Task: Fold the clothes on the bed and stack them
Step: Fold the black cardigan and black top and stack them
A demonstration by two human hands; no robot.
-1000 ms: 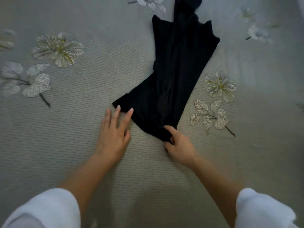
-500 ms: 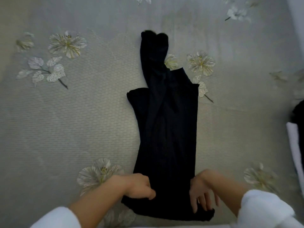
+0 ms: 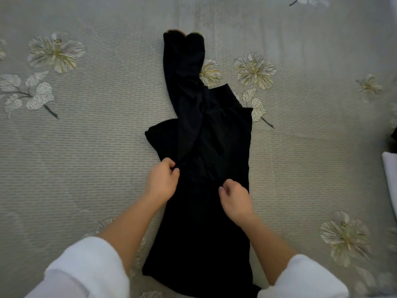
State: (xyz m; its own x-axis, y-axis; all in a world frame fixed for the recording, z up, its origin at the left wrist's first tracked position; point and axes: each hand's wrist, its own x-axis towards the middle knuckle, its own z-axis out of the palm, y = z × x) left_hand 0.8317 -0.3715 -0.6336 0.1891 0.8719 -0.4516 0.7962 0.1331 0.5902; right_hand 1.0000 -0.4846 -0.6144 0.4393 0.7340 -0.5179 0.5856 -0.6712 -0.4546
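Observation:
A black long-sleeved garment [image 3: 204, 222] lies lengthwise on the grey flowered bedspread [image 3: 96, 147], its hem near me and both sleeves stretched away together at the far end. My left hand [image 3: 162, 182] pinches a fold of the black fabric at the garment's left edge, about mid-length. Over the right half of the garment sits my right hand [image 3: 235, 198], fingers curled at the cloth; whether it grips fabric is not clear against the black. Both forearms wear rolled white sleeves.
At the right edge of the view lie a white folded item [image 3: 390, 177] and a dark item [image 3: 394, 136] just beyond it. The bedspread stretches wide to the left and far side.
The garment was pulled toward me and straightened. Both hands have moved up from the hem to its middle, the left one now pinching a fold.

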